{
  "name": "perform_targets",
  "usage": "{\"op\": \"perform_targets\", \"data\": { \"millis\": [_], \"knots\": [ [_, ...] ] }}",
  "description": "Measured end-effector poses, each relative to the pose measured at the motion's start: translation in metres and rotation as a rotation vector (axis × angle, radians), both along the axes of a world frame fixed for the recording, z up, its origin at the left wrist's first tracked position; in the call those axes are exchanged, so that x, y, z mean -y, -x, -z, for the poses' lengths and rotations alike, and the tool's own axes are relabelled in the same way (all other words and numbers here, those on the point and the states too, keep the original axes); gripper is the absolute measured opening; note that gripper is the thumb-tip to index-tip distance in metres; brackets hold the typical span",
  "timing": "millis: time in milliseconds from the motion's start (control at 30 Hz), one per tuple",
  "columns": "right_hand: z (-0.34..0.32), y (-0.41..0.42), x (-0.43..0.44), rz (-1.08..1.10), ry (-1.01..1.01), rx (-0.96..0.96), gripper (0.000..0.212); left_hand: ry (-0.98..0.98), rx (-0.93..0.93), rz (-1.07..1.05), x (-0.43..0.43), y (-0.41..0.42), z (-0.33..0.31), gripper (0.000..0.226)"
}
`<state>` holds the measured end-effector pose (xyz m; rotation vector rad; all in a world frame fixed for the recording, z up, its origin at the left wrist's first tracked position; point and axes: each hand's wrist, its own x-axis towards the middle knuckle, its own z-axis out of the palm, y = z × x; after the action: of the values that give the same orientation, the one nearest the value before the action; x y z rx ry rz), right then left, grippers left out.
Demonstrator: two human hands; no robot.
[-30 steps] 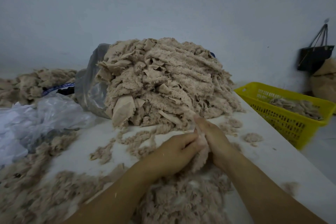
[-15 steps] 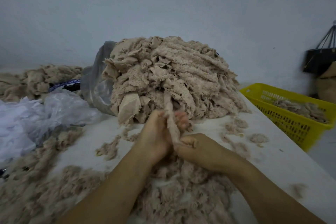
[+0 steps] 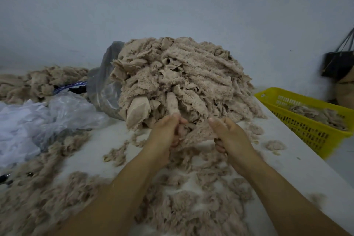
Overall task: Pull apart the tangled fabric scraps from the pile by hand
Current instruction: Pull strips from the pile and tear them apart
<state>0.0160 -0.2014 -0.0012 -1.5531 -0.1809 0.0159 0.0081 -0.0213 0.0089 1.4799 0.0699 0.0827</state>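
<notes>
A tall pile of tangled beige fleece scraps (image 3: 183, 80) sits at the middle of the white table (image 3: 298, 176), against the wall. At the pile's front foot, both my hands hold one beige scrap (image 3: 197, 133) stretched between them. My left hand (image 3: 165, 134) grips its left end, where a strip runs up into the pile. My right hand (image 3: 230, 138) pinches the right edge, thumb on top. Loose pulled-apart fluff (image 3: 191, 201) lies on the table under my forearms.
A yellow slotted basket (image 3: 310, 128) holding some scraps stands at the table's right edge. A grey plastic bag (image 3: 104, 90) leans on the pile's left; crumpled clear plastic (image 3: 38, 119) lies further left, with more scraps (image 3: 42, 82) behind. A black bag (image 3: 339, 63) hangs on the right wall.
My hands have moved apart, the right one going right, and the scrap between them is now spread wide. Before, both hands were close together on a narrow strip.
</notes>
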Motion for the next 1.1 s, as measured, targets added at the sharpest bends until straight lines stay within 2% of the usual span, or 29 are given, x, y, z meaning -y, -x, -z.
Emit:
{"op": "perform_targets", "data": {
  "millis": [33, 100, 200, 300, 367, 433, 500, 700, 833, 933, 1000, 1033, 1067, 1100],
  "knots": [
    [-0.002, 0.001, -0.001, -0.016, -0.051, 0.009, 0.041, -0.202, 0.027, -0.013, 0.004, 0.003, 0.002, 0.035],
    [-0.002, 0.003, -0.006, -0.022, 0.002, 0.047, 0.033, -0.353, 0.052, 0.037, 0.007, 0.006, 0.005, 0.035],
    [0.001, 0.003, -0.010, 0.028, 0.178, 0.136, 0.031, -0.345, 0.039, 0.196, 0.004, 0.009, 0.006, 0.043],
    [0.000, 0.003, -0.011, 0.069, 0.175, 0.143, 0.034, -0.358, 0.035, 0.235, 0.001, 0.010, 0.007, 0.032],
    [-0.005, 0.004, -0.011, 0.083, 0.073, 0.089, 0.036, -0.113, 0.029, 0.242, 0.000, 0.010, 0.004, 0.020],
    [-0.009, 0.006, -0.012, 0.109, -0.026, 0.021, 0.036, 0.159, -0.001, 0.211, 0.000, 0.008, -0.002, 0.028],
    [-0.012, 0.008, -0.013, 0.127, -0.086, 0.000, 0.037, 0.343, -0.009, 0.163, 0.001, 0.009, -0.008, 0.020],
    [-0.017, 0.012, -0.018, 0.170, -0.171, 0.044, 0.040, 0.542, -0.072, 0.108, 0.001, 0.008, -0.008, 0.025],
    [-0.015, 0.012, -0.019, 0.210, -0.200, 0.046, 0.045, 0.551, -0.113, 0.087, 0.005, 0.005, -0.005, 0.027],
    [-0.013, 0.007, -0.013, 0.319, -0.212, 0.011, 0.040, 0.583, -0.127, 0.142, 0.000, 0.006, -0.007, 0.013],
    [-0.016, -0.001, 0.007, 0.492, -0.293, -0.081, 0.027, 0.802, -0.088, 0.160, -0.024, -0.001, -0.005, 0.027],
    [-0.017, -0.005, 0.017, 0.552, -0.329, -0.118, 0.018, 0.946, -0.068, 0.153, -0.034, -0.006, -0.004, 0.021],
    [-0.015, -0.008, 0.021, 0.574, -0.290, -0.140, 0.016, 1.020, -0.037, 0.171, -0.037, -0.008, -0.003, 0.017],
    [-0.011, -0.008, 0.017, 0.540, -0.172, -0.143, 0.021, 0.971, -0.006, 0.175, -0.032, -0.008, -0.002, 0.023]
  ]
}}
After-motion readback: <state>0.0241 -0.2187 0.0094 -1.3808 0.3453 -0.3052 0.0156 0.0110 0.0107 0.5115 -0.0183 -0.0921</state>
